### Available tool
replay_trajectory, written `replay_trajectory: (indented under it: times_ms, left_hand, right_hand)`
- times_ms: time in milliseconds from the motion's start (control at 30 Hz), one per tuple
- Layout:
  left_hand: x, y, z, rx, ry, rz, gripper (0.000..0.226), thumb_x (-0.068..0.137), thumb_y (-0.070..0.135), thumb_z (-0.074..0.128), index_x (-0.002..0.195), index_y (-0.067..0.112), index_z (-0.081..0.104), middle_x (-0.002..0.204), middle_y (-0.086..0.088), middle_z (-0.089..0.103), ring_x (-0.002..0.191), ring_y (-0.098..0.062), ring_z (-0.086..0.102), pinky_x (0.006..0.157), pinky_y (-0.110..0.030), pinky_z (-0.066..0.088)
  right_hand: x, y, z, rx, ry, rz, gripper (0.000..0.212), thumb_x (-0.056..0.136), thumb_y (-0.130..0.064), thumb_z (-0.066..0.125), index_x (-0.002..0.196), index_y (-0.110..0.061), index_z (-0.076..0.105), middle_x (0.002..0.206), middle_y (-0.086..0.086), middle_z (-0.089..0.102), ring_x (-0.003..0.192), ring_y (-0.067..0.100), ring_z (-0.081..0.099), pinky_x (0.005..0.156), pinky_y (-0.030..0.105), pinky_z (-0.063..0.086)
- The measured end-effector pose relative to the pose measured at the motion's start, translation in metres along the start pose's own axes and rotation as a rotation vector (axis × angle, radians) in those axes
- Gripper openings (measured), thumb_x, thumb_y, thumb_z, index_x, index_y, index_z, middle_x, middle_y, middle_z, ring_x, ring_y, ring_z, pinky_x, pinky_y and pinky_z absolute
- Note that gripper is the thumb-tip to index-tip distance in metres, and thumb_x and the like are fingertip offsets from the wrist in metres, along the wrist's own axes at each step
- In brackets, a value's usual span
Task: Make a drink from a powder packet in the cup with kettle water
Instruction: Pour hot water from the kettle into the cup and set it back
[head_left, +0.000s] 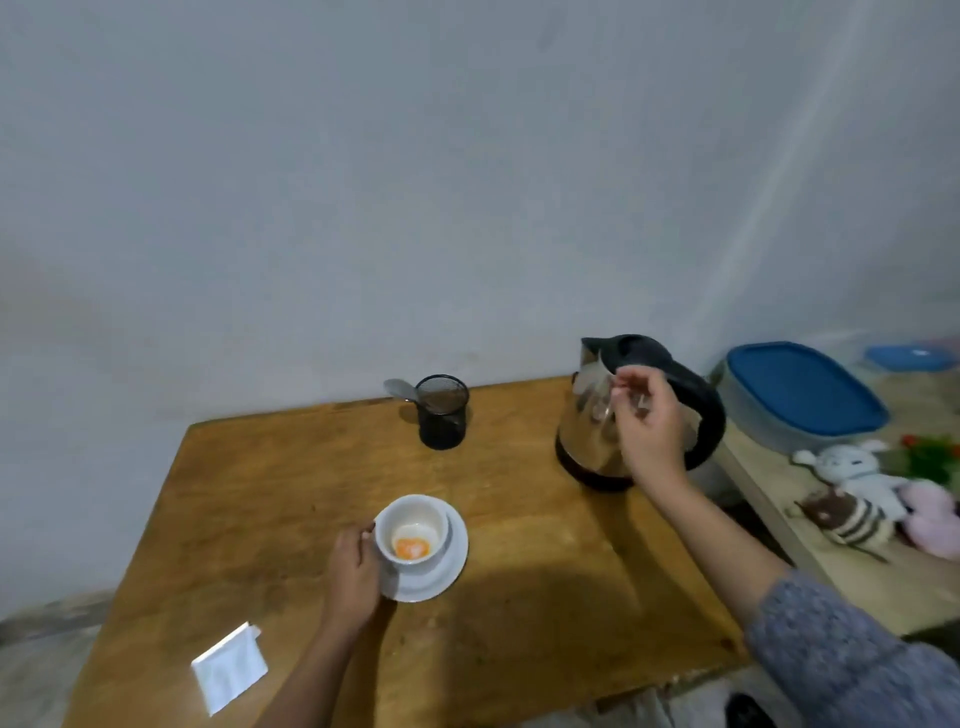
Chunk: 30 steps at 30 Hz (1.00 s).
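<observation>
A white cup (413, 525) stands on a white saucer (453, 564) near the front of the wooden table (519, 519). Orange powder (411, 547) lies in the cup's bottom. My left hand (353, 571) grips the cup's left side. My right hand (647, 426) is raised in front of the steel kettle (587, 447) with the black handle, at the table's back right. Its fingers pinch a thin pale packet (592, 382), which is blurred against the kettle's body.
A black mesh holder (441, 413) with a spoon (397, 388) leaning out stands at the back centre. A white folded paper (228, 667) lies at the front left. On a lower shelf to the right sit blue-lidded containers (800, 395) and soft toys (857, 493).
</observation>
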<state>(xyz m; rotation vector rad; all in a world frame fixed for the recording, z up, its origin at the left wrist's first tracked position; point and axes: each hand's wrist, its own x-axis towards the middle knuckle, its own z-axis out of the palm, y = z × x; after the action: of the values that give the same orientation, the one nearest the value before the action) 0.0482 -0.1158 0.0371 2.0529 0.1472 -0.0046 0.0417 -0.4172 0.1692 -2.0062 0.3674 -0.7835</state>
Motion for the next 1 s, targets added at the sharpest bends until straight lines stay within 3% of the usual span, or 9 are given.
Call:
replay_trajectory:
  times_ms: [167, 300, 467, 567, 667, 800, 1000]
  left_hand:
    - [0.002, -0.02, 0.018, -0.068, 0.089, -0.14, 0.024, 0.094, 0.007, 0.037, 0.097, 0.003, 0.06, 0.101, -0.017, 0.059, 0.094, -0.031, 0.053, 0.078, -0.038, 0.039]
    - [0.003, -0.025, 0.03, -0.111, 0.148, -0.213, 0.026, 0.094, 0.009, 0.036, 0.095, 0.001, 0.061, 0.1, -0.023, 0.062, 0.092, -0.034, 0.055, 0.076, -0.037, 0.038]
    - [0.001, -0.022, 0.036, -0.123, 0.212, -0.231, 0.027, 0.095, 0.01, 0.035, 0.096, 0.002, 0.06, 0.095, -0.017, 0.061, 0.087, -0.027, 0.052, 0.074, -0.036, 0.038]
    - [0.003, -0.022, 0.041, -0.132, 0.266, -0.253, 0.025, 0.094, 0.009, 0.035, 0.093, 0.003, 0.059, 0.093, -0.016, 0.06, 0.087, -0.028, 0.052, 0.075, -0.038, 0.038]
    - [0.004, -0.022, 0.046, -0.124, 0.292, -0.259, 0.025, 0.094, 0.01, 0.034, 0.089, 0.003, 0.057, 0.091, -0.017, 0.059, 0.083, -0.028, 0.051, 0.073, -0.037, 0.037]
    - [0.002, -0.019, 0.046, -0.085, 0.281, -0.261, 0.025, 0.095, 0.012, 0.033, 0.09, 0.004, 0.056, 0.09, -0.015, 0.057, 0.084, -0.028, 0.05, 0.073, -0.037, 0.038]
    - [0.001, -0.013, 0.041, -0.068, 0.236, -0.24, 0.026, 0.095, 0.009, 0.034, 0.091, 0.0, 0.057, 0.091, -0.015, 0.058, 0.085, -0.029, 0.05, 0.073, -0.035, 0.037]
  right_hand:
    - [0.039, 0.043, -0.055, -0.038, 0.327, 0.166, 0.023, 0.093, -0.01, 0.048, 0.114, -0.008, 0.055, 0.113, 0.003, 0.054, 0.105, 0.013, 0.049, 0.085, 0.018, 0.035]
    - [0.053, 0.084, -0.059, 0.072, 0.307, 0.45, 0.028, 0.097, -0.021, 0.041, 0.118, -0.009, 0.057, 0.121, 0.009, 0.057, 0.114, 0.022, 0.051, 0.089, 0.024, 0.034]
    - [0.05, 0.11, -0.04, 0.427, 0.47, 0.689, 0.035, 0.095, -0.028, 0.041, 0.112, -0.005, 0.061, 0.093, 0.003, 0.062, 0.087, 0.016, 0.06, 0.077, 0.025, 0.044]
    - [0.059, 0.129, -0.043, 0.516, 0.38, 0.753, 0.032, 0.091, -0.03, 0.04, 0.088, -0.01, 0.064, 0.067, 0.001, 0.063, 0.059, 0.014, 0.059, 0.069, 0.03, 0.047]
    - [0.062, 0.149, -0.048, 0.547, 0.247, 0.782, 0.036, 0.087, -0.038, 0.038, 0.072, -0.013, 0.058, 0.05, 0.001, 0.056, 0.044, 0.016, 0.049, 0.054, 0.03, 0.04]
    - [0.055, 0.146, -0.044, 0.498, 0.208, 0.767, 0.038, 0.091, -0.036, 0.033, 0.066, -0.015, 0.052, 0.048, -0.002, 0.048, 0.038, 0.012, 0.038, 0.044, 0.025, 0.029]
    - [0.043, 0.13, -0.033, 0.533, 0.331, 0.776, 0.03, 0.093, -0.032, 0.036, 0.071, -0.018, 0.051, 0.06, 0.0, 0.047, 0.047, 0.011, 0.039, 0.048, 0.023, 0.029]
